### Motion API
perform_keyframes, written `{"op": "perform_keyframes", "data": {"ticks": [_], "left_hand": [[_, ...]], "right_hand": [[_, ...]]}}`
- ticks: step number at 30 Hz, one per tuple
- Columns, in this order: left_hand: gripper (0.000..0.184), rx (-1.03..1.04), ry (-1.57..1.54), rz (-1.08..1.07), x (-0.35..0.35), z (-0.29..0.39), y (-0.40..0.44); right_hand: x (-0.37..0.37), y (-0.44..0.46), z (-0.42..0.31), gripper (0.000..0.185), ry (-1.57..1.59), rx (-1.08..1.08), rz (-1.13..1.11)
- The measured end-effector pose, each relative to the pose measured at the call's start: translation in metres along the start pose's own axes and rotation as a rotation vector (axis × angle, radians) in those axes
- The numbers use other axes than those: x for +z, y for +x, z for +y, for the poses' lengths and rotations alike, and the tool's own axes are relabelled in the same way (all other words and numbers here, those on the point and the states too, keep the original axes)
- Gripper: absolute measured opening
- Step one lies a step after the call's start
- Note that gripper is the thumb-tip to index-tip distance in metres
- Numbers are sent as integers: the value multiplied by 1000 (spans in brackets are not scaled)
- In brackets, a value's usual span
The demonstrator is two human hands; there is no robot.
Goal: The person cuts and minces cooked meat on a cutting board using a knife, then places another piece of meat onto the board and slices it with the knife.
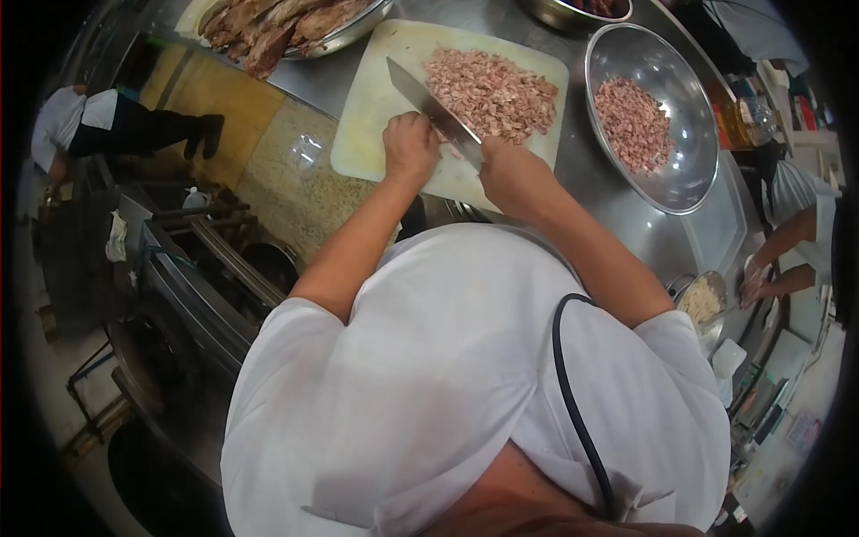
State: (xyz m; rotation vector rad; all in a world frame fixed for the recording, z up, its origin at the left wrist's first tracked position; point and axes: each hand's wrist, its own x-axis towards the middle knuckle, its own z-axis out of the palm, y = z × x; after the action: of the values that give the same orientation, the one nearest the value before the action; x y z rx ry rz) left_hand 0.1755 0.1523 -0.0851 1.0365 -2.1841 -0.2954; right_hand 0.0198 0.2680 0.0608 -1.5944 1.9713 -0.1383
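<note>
My right hand [519, 177] is wrapped round the handle of a broad knife [429, 107], whose blade points up and left across a pale cutting board [371, 116]. Chopped meat [497, 94] lies in a heap on the board, right of the blade. Close to the blade's left side, my left hand [412, 148] rests on the board with its fingers curled; whatever is under them is hidden.
Right of the board stands a steel bowl [693, 139] with chopped meat inside. Large meat pieces [268, 27] fill a tray at the upper left. Another metal bowl [582, 18] is at the top. One person [98, 121] is at far left, another's hands [756, 282] at far right.
</note>
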Motion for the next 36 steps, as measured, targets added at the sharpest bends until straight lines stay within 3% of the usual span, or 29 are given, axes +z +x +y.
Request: {"op": "perform_keyframes", "data": {"ticks": [4,7,9,10,12,19,24,27,30,36], "left_hand": [[15,36,1,64,1,-2,-1],[11,-21,-70,-20,2,-4,-3],[10,-67,-68,182,2,-2,-3],[10,-66,-67,183,-1,-2,-3],[11,-33,21,4,-5,-1,-4],[17,7,64,72,5,-6,-7],[16,-72,-76,82,0,-7,-6],[20,-63,-31,37,-7,-4,-7],[22,-30,41,-30,-7,-1,-8],[25,8,51,26,-3,-3,-10]], "right_hand": [[23,39,-2,22,26,-10,35],[23,51,0,22,50,-41,94],[11,45,7,22,114,-29,75],[9,38,6,22,114,-30,76],[8,16,3,21,54,17,60],[20,27,-4,21,5,-5,-10],[29,65,3,23,0,-130,135],[18,49,11,23,113,-76,129],[9,17,5,22,14,5,74],[21,17,2,21,7,-68,37]]}}
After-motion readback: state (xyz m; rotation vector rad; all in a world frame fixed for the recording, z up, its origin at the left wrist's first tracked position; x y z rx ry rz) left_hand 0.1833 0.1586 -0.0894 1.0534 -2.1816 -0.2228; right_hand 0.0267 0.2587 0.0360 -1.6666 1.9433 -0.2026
